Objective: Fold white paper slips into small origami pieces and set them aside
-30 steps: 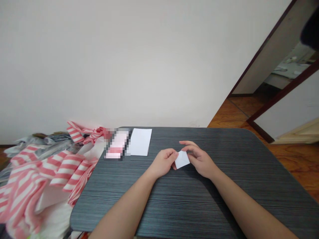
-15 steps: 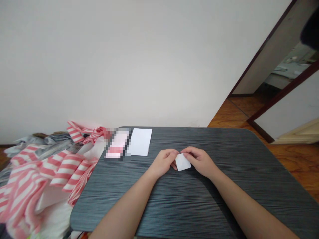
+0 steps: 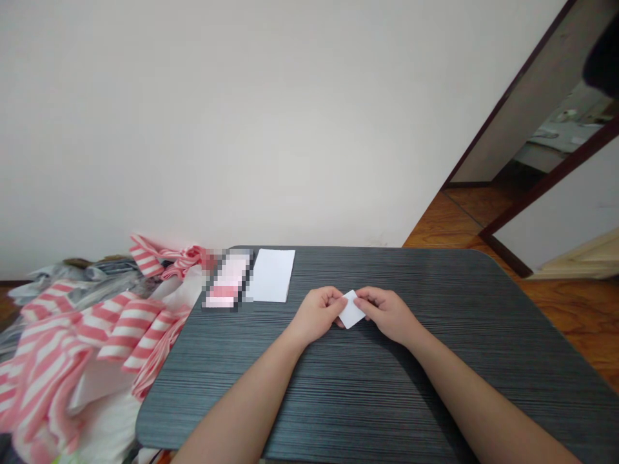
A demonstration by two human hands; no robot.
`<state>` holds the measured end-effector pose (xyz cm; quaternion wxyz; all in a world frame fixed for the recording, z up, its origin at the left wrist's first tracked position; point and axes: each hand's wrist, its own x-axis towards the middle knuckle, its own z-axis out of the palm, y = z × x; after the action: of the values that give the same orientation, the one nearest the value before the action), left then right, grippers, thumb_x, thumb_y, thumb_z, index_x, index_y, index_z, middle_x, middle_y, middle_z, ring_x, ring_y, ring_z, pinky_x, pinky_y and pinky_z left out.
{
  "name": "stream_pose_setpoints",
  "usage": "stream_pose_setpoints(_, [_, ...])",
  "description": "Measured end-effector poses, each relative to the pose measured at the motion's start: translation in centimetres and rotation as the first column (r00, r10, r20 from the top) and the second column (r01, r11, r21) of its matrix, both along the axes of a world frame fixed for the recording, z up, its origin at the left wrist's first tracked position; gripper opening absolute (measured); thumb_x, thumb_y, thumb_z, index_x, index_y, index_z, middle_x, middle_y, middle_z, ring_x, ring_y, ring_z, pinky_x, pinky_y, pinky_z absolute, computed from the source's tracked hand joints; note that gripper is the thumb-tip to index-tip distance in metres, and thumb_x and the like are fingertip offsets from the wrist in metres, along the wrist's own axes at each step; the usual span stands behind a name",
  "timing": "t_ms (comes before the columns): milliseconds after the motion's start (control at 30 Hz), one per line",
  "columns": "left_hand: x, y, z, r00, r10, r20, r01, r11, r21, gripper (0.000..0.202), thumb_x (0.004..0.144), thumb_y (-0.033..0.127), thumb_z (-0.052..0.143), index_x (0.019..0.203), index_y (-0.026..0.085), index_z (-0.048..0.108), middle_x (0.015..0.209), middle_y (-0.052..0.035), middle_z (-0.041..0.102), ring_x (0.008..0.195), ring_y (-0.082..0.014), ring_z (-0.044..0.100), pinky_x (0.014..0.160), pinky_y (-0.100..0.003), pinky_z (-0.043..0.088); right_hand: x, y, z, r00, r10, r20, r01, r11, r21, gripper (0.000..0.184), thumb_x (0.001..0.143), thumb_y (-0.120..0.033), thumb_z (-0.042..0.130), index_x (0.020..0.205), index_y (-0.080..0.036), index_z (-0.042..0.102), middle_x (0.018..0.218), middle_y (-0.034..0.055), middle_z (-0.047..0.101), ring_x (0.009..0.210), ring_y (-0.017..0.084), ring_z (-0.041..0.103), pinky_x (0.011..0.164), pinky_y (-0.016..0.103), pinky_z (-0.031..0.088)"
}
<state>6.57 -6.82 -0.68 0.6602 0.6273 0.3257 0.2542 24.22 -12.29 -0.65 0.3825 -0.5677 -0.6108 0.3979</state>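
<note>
Two forearms angled inward over table — my left hand, right hand both pinching small white paper.

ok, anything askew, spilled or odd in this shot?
Two things. The item at the far left of the table is pixelated, so I can't identify it. Striped cloth lies rumpled in a messy heap beside the table. No spill visible; the small white piece shows no obvious damage.

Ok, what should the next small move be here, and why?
Probably the right hand should press along the near edge of the small white paper, the left hand steadying it: both hands pinch it from opposite sides, and that near edge shows uncovered.
</note>
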Motion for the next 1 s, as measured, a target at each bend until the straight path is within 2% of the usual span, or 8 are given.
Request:
stream_pose_setpoints(233, [-0.05,-0.25,0.28,0.998,-0.018,-0.054,0.022,0.997,0.080,0.032,0.080,0.042,0.051,0.077,0.013,0.061,0.064,-0.0032,0.061,0.055,-0.0122,0.057,0.050,-0.021,0.043,-0.11,-0.05,0.27,1.000,0.012,-0.007,-0.012,1.000,0.005,0.024,0.084,-0.033,0.051,0.095,-0.018,0.066,0.073,0.0026,0.065,0.058,0.013,0.054,0.054,0.024,0.044])
stream_pose_setpoints(333, [-0.02,-0.19,0.04,0.999,0.023,-0.032,-0.021,0.998,0.063,0.029,0.080,0.041,0.052,0.076,0.013,0.058,0.062,-0.0020,0.061,0.053,-0.0116,0.056,0.048,-0.021,0.042,-0.05,0.00,-0.18,0.999,-0.014,-0.047,0.013,1.000,-0.009,0.025,0.084,-0.033,0.051,0.101,-0.019,0.063,0.073,0.0025,0.065,0.058,0.013,0.055,0.055,0.025,0.045])
stream_pose_setpoints(433, [-0.01,-0.12,-0.08,0.998,0.053,-0.023,-0.052,0.997,0.049,0.028,0.079,0.041,0.052,0.074,0.014,0.057,0.063,-0.0020,0.061,0.053,-0.0115,0.057,0.048,-0.021,0.043,0.01,0.00,-0.38,0.999,-0.004,-0.042,0.004,1.000,-0.001,0.024,0.084,-0.033,0.051,0.099,-0.018,0.063,0.072,0.0023,0.064,0.059,0.013,0.055,0.056,0.025,0.045])
stream_pose_setpoints(667, [-0.07,-0.08,0.35,1.000,-0.022,-0.017,0.023,0.999,0.035,0.030,0.080,0.041,0.051,0.077,0.013,0.059,0.066,-0.0035,0.062,0.054,-0.0118,0.057,0.049,-0.021,0.043,0.12,-0.17,-0.08,1.000,0.020,0.020,-0.021,0.999,0.026,0.025,0.086,-0.032,0.048,0.100,-0.019,0.063,0.072,0.0025,0.062,0.061,0.014,0.055,0.057,0.025,0.044])
stream_pose_setpoints(800, [0.06,0.11,-0.01,0.999,0.044,0.021,-0.044,0.999,-0.022,0.030,0.079,0.042,0.052,0.079,0.012,0.058,0.065,-0.0028,0.061,0.052,-0.0113,0.057,0.048,-0.021,0.044,0.28,-0.21,0.00,0.999,-0.005,0.050,0.000,0.995,0.100,0.028,0.091,-0.029,0.039,0.108,-0.020,0.060,0.065,0.0009,0.057,0.061,0.014,0.053,0.060,0.027,0.044])
stream_pose_setpoints(933, [0.18,0.31,-0.43,0.994,0.087,0.064,-0.081,0.992,-0.092,0.030,0.078,0.042,0.054,0.081,0.012,0.055,0.065,-0.0028,0.061,0.051,-0.0110,0.057,0.048,-0.022,0.047,0.27,-0.18,0.20,0.994,0.090,0.063,-0.102,0.967,0.231,0.025,0.089,-0.026,0.042,0.104,-0.022,0.062,0.089,0.0061,0.061,0.076,0.016,0.056,0.071,0.031,0.045])
stream_pose_setpoints(1000, [0.20,0.36,-0.50,0.994,0.083,0.069,-0.076,0.992,-0.098,0.029,0.078,0.042,0.054,0.080,0.013,0.055,0.064,-0.0023,0.061,0.051,-0.0109,0.057,0.048,-0.022,0.047,0.23,-0.15,0.23,0.989,0.120,0.090,-0.139,0.956,0.260,0.023,0.086,-0.026,0.049,0.103,-0.023,0.063,0.101,0.0077,0.059,0.079,0.017,0.056,0.069,0.030,0.046])
